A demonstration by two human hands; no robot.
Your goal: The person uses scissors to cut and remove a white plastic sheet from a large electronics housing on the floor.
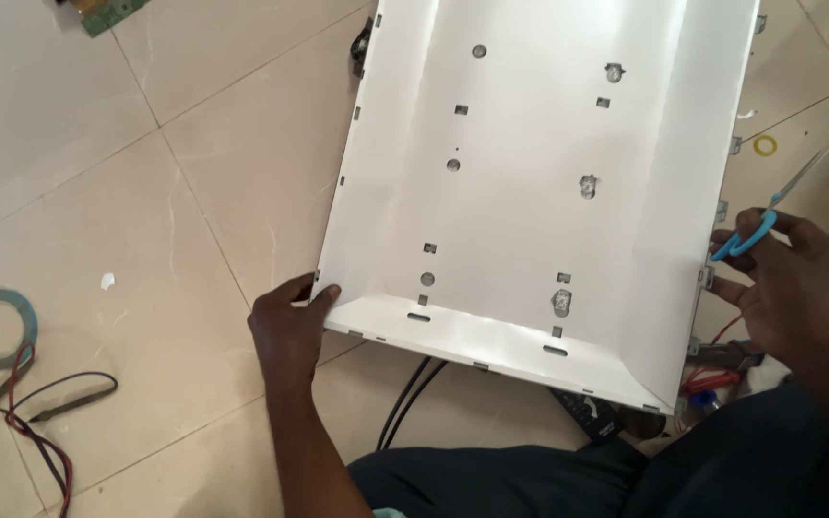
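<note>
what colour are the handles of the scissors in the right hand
Bright blue; the scissors in the right hand show them clearly in the head view.

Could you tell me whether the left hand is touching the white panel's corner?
Touching. The head view shows the left hand with its fingers curled over the near-left corner of the white panel, with no gap visible between them.

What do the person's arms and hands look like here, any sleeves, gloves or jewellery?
Both arms are bare to the frame edge: no sleeves show. The left hand and right hand wear no gloves, and no rings, watch or bands are visible. Each hand shows ordinary bare fingers; nothing is marked or taped on them.
</note>
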